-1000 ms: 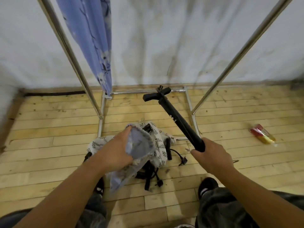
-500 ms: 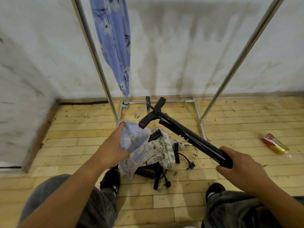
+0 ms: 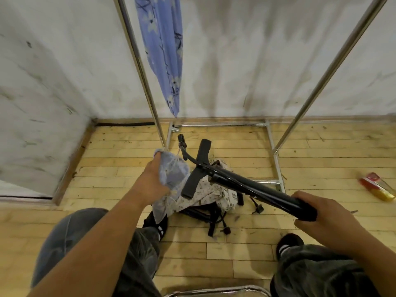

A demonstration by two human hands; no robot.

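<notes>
One blue floral garment hangs at twelve o'clock on the steel rack, while the left hand, fingers curled, clutches a crumpled pale-blue cloth, not yet hung, beside the black metal pole that the right hand fist-grips at four o'clock.

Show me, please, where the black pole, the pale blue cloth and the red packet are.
black pole (image 3: 257,191), head view, mid shaft.
pale blue cloth (image 3: 173,173), head view, bunched upper part.
red packet (image 3: 377,186), head view, its middle.
</notes>
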